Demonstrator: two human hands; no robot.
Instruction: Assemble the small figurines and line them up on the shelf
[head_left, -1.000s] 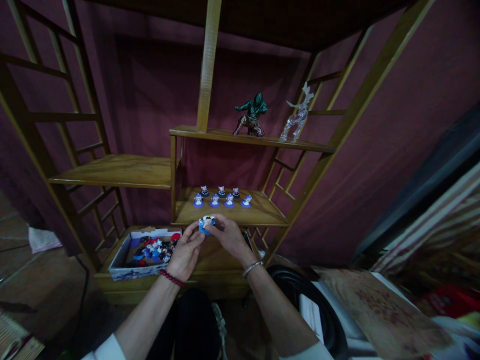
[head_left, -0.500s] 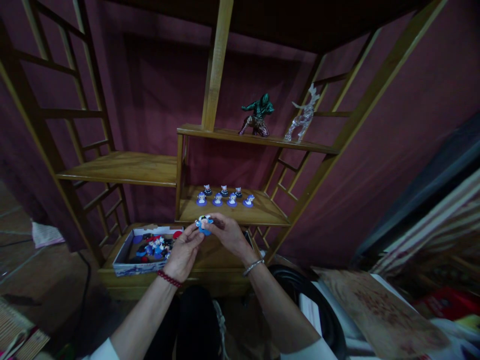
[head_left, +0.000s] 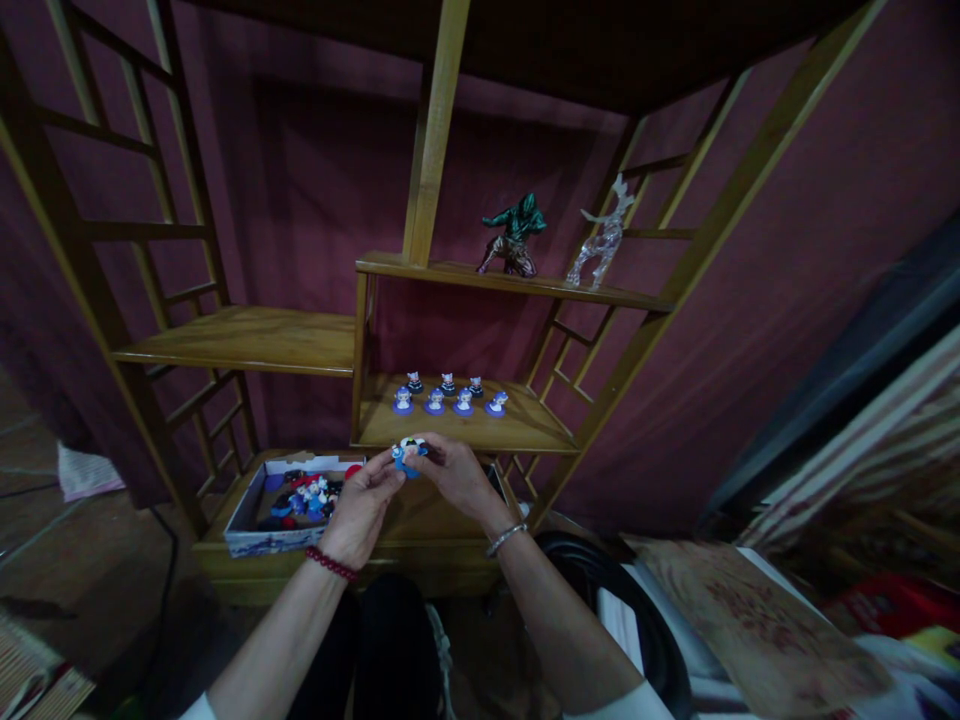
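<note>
Between both hands is a small blue-and-white figurine (head_left: 409,457), in front of the lower shelf. My left hand (head_left: 365,508) pinches it from the left, its wrist wearing a red bead bracelet. From the right, my right hand (head_left: 459,478) grips the same figurine with thumb and fingers, which hide part of it. Below and left stands an open cardboard box (head_left: 270,541) full of mixed small figurines (head_left: 313,495) in blue, white, red and black. On the lower shelf (head_left: 450,432), several purple-and-white figurines (head_left: 435,401) form a front row, with three dark-based figurines (head_left: 448,383) behind.
Above, a green crouching statue (head_left: 516,235) and a clear deer ornament (head_left: 602,235) share a higher shelf (head_left: 450,270). A wooden post (head_left: 436,130) rises from that shelf. Black coiled hose (head_left: 660,640) and a patterned board (head_left: 757,620) lie at the lower right.
The figurine stays in both hands and has tilted slightly, its grip shifting a little. My left forearm has moved slightly left. The shelf figurines have not moved.
</note>
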